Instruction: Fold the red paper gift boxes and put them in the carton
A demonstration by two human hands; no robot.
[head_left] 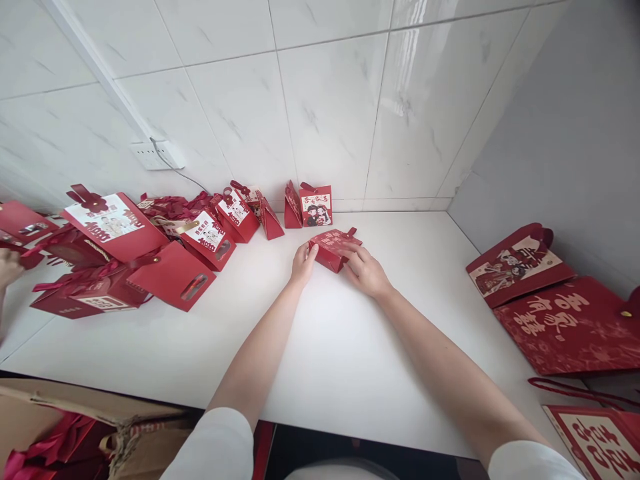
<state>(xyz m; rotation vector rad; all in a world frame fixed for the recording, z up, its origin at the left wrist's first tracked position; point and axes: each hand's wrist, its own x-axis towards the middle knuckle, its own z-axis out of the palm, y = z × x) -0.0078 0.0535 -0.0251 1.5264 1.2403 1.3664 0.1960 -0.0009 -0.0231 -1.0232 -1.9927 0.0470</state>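
Observation:
A small red gift box (332, 248) lies tipped on the white table (320, 333) near the back wall. My left hand (303, 263) grips its left end with curled fingers. My right hand (367, 270) rests against its right side, fingers bent on the box. Both arms reach forward from white sleeves. Just behind stands an upright small red box with a cartoon couple (316, 205), and a folded red one (292, 205) is next to it.
Many red gift boxes and bags (150, 247) crowd the table's left side. Flat red bags with gold characters (565, 320) lie at the right. A cardboard carton (75, 427) sits below the front left edge. Another person's hand (9, 268) shows at far left.

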